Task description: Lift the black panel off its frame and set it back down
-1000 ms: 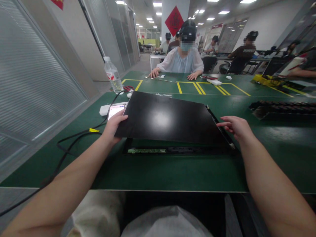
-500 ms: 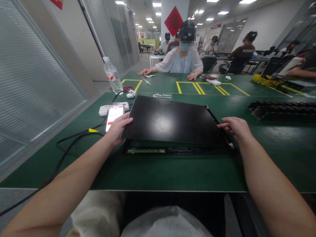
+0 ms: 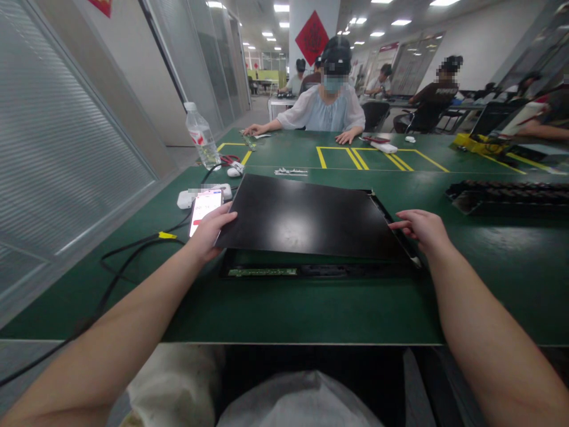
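A thin glossy black display panel [image 3: 306, 216] lies tilted over a black frame [image 3: 355, 271], its left end raised. My left hand [image 3: 212, 230] grips the panel's left edge, thumb on top and fingers underneath. At the opposite end, the fingertips of my right hand [image 3: 422, 231] are at the right edge of the panel and frame. Its fingers are apart, some of them bent, and I see nothing held in it. Below the panel's near edge a strip of green circuit board [image 3: 262, 272] shows along the frame. The panel hides most of the frame.
Left of the panel are a lit phone [image 3: 205, 207], black cables [image 3: 128, 252], a white mouse [image 3: 235, 170] and a water bottle [image 3: 202, 136]. A dark ridged part [image 3: 502, 198] lies to the right. Across the green table [image 3: 311, 314] sits a person [image 3: 333, 107] with hands resting on it.
My hands and the panel have barely shifted; the panel's left end sits very slightly lower. The person opposite has slid one hand a little to the left.
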`<state>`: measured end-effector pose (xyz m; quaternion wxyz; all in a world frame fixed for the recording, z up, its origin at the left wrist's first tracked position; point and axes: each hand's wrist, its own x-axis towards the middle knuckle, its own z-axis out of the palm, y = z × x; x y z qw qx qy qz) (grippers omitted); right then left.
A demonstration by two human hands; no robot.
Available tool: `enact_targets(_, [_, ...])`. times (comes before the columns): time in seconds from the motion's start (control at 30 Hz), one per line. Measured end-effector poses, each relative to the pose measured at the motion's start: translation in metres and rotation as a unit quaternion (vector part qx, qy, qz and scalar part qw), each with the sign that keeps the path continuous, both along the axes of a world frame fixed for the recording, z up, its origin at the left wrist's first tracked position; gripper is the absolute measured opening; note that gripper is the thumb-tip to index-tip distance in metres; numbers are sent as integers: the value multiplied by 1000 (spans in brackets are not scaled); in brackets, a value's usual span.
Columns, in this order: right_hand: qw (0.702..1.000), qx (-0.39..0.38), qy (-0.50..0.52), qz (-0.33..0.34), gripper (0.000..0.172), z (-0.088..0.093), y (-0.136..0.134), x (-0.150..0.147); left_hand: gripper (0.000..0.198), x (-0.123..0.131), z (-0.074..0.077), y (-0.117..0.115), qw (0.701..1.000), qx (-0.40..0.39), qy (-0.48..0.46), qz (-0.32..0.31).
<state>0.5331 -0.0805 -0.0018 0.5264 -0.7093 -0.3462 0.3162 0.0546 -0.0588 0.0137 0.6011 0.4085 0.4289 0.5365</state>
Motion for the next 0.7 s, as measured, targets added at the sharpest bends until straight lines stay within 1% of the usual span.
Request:
enact_targets(0.1, [1000,4,-4,-5,7,-1,0,2,41,5,1,-3,1000,-2,7,3])
enact_targets(0.23, [1000,5,-12,-10,6,-1,0,5,49,5,-2,-3,1000,1,16,-4])
enact_targets(0.4, [999,-4,-29,-26,5,1,-1,4,41,5,-3,-4,999,-6,20,-30])
enact_targets(0.53, [997,-11,-77,-28,2,3,-4,0,41,7,-2,-5,999,-15,37,-24])
enact_targets(0.7, [982,-49,-180,-20,6,3,-5,-1,40,7,-1,-5,999,-27,41,-23])
